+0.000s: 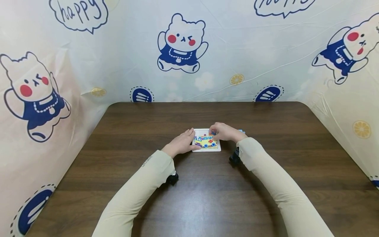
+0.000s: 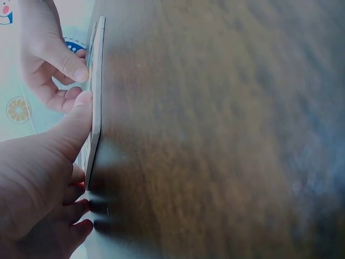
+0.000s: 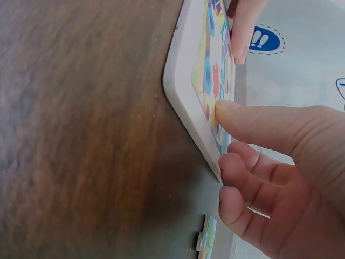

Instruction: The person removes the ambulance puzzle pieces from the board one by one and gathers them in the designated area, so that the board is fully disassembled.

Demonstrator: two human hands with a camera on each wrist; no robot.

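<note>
A jigsaw puzzle of a yellow ambulance lies in a white tray on the table. My left hand rests at the tray's left side. Its thumb lies on the near border, and its other fingers reach past the edge in the left wrist view. At the tray's upper right is my right hand. In the right wrist view its thumb is extended and touches the puzzle's surface, while the other fingers bend loosely by the tray's edge. No lifted piece shows between them, and the hand hides that corner from above.
Beyond my right hand a blue puzzle piece lies partly hidden on the brown wooden table. A loose piece also shows beside the tray in the right wrist view. Printed cloth hangs around the table's back and sides.
</note>
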